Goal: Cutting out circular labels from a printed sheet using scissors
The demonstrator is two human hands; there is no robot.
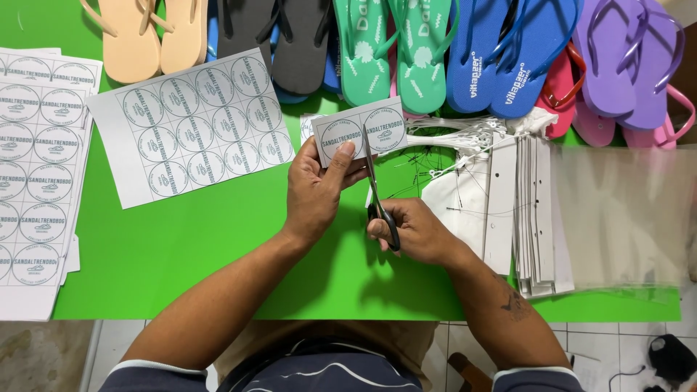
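Observation:
My left hand (316, 190) pinches a small white paper strip (361, 131) printed with two round labels, thumb on the left label. My right hand (415, 232) grips black-handled scissors (376, 190), whose blades point up and cut into the strip between the two circles. Both hands hover over the green table (203, 254).
A sheet of round labels (192, 127) lies to the left, a stack of more sheets (40, 174) at the far left. Rows of coloured flip-flops (406, 51) line the back. White card strips (534, 210), plastic ties (454, 138) and clear bags (624, 218) lie on the right.

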